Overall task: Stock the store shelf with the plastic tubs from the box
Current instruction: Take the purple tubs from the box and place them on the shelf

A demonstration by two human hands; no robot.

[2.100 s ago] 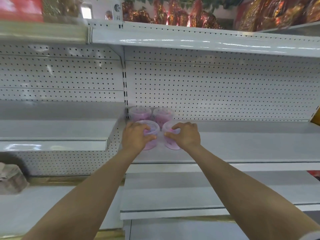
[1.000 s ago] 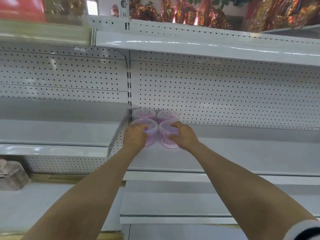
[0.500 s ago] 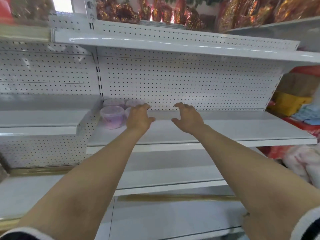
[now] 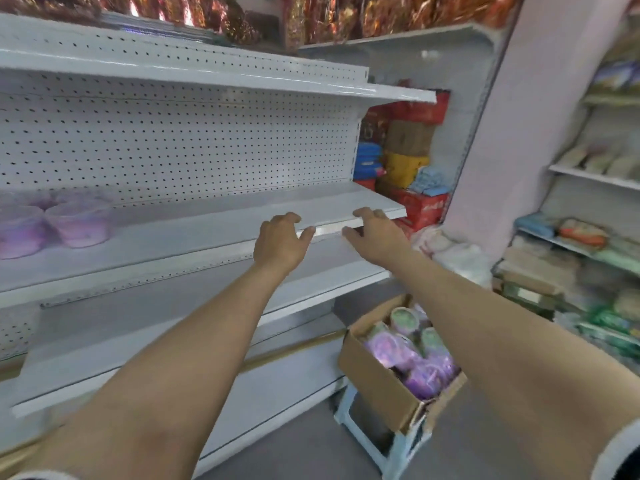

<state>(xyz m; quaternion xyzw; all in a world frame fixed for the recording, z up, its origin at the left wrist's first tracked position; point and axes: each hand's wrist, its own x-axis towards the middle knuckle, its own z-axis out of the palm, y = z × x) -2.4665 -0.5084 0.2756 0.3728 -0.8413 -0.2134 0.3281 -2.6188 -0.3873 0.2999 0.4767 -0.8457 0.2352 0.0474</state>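
Head view: stocking barely begun, at a guess. A few round, translucent pink-purple plastic tubs set at the far left of the smooth white metal shelf, blurred. Perforated back panel behind. Many more boxed tubs, purple and green, packed in the open cardboard box on a pale stool, lower right. Left hand and right hand apart, empty, fingers loosely spread, before the shelf edge.

Both bare arms reach forward, left hand and right hand empty, fingers loosely spread, palms down.
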